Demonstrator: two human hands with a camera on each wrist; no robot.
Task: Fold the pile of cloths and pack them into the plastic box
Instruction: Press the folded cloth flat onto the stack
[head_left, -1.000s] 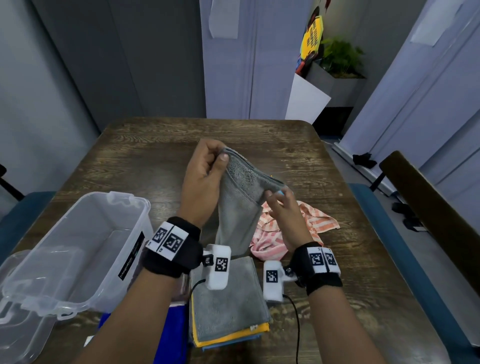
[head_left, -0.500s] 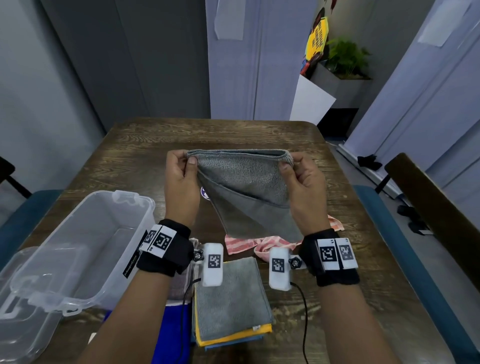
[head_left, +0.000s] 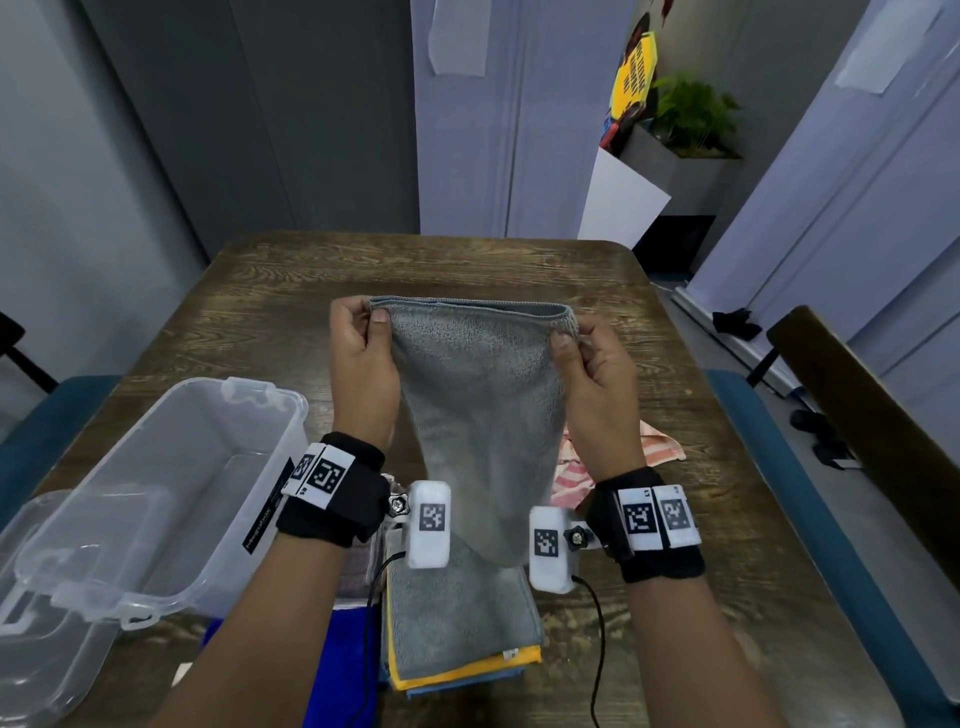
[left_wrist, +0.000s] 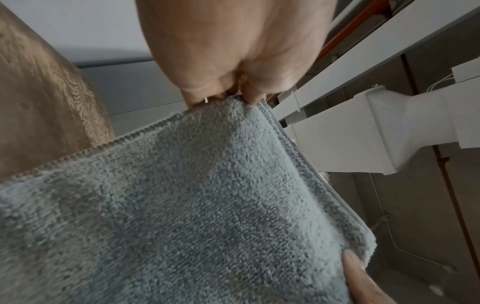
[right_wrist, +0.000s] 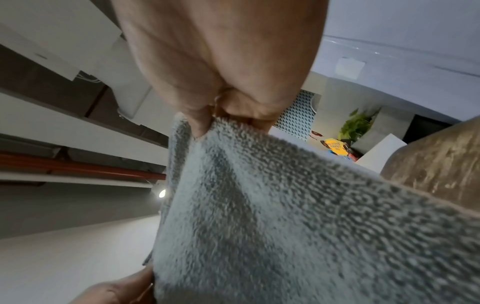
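Note:
A grey cloth (head_left: 478, 410) hangs doubled over above the wooden table (head_left: 441, 270), its top edge stretched level between both hands. My left hand (head_left: 363, 353) pinches the top left corner, and my right hand (head_left: 592, 364) pinches the top right corner. The left wrist view shows fingers clamped on the grey cloth (left_wrist: 197, 197); the right wrist view shows the same on the grey cloth (right_wrist: 298, 216). A folded stack (head_left: 457, 634) with grey on top and yellow and blue beneath lies below the hanging cloth. The clear plastic box (head_left: 156, 493) stands at the left.
A crumpled pink striped cloth (head_left: 623, 457) lies on the table behind my right wrist. A blue cloth (head_left: 343, 670) lies by the stack at the near edge. The box's clear lid (head_left: 36, 644) sits at the near left. A chair back (head_left: 862, 415) stands to the right.
My hands moved apart and drew the grey cloth from a bunched hold into a level, stretched top edge. The cloth now hangs straight down instead of slanting.

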